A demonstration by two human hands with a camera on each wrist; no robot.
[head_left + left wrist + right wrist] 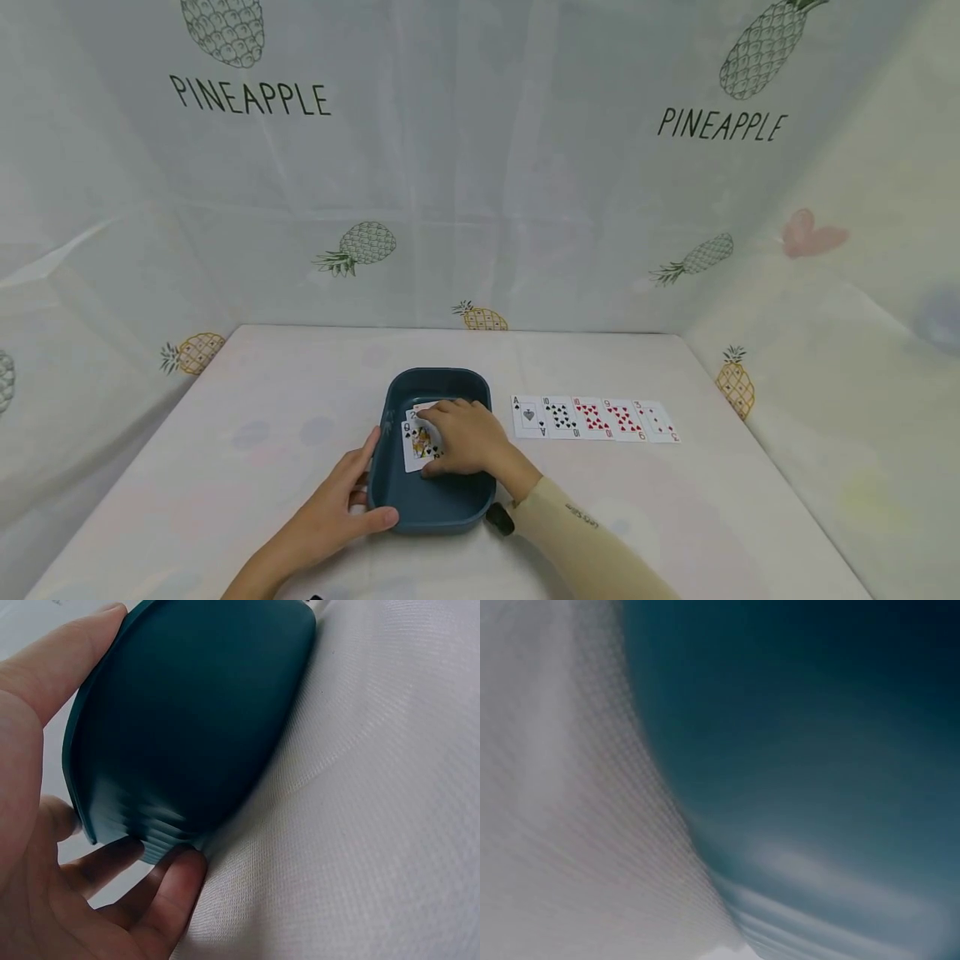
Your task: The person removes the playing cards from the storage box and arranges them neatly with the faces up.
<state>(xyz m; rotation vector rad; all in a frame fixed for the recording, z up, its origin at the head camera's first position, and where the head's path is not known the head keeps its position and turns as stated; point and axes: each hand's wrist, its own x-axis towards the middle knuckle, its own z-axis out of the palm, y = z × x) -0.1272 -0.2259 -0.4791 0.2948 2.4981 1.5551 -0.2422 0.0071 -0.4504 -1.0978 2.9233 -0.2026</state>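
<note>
A deep blue-green tray (438, 508) sits on the table in the head view. My left hand (341, 500) grips its near left corner, fingers along the left side and thumb at the front. In the left wrist view, the curled fingers press the tray's outer wall (195, 712). My right hand (468, 437) reaches over the right rim and holds playing cards (418, 442) between thumb and fingers, at their near and far edges. A black queen is on top, with other cards peeking out behind it. The palm hides the rest. Only the tray's outside (802, 787) fills the right wrist view.
Right of the tray, several face-up playing cards (592, 418) lie overlapped in a row, from an ace to a five. A small black object (500, 518) is by the right wrist. Pineapple-print cloth (480, 167) walls the table (285, 417) at the back and sides.
</note>
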